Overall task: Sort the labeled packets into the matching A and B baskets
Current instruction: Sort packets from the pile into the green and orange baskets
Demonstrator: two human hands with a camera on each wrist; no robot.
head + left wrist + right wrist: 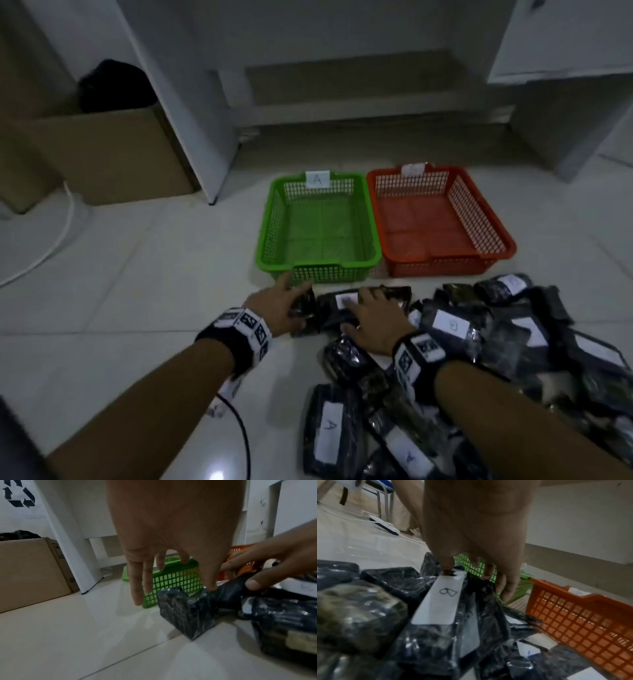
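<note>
A green basket (371, 219) with an "A" label (318, 179) and an orange basket (479, 212) with a blurred label stand side by side on the floor, both bare inside. Black wrapped packets (496, 342) with white A or B labels are heaped in front of them. My left hand (289, 299) reaches to the pile's left end with straight fingers, its thumb (210, 584) touching the top of a small black packet (187, 612). My right hand (368, 310) lies spread over a packet labelled B (444, 601), its thumb (447, 565) on the label's far end.
A cardboard box (113, 154) holding something black stands at the back left beside a white cabinet leg (191, 137). A white cable (65, 222) curves over the floor at left. A black cable (243, 438) hangs from my left wrist. White tiled floor lies left of the pile.
</note>
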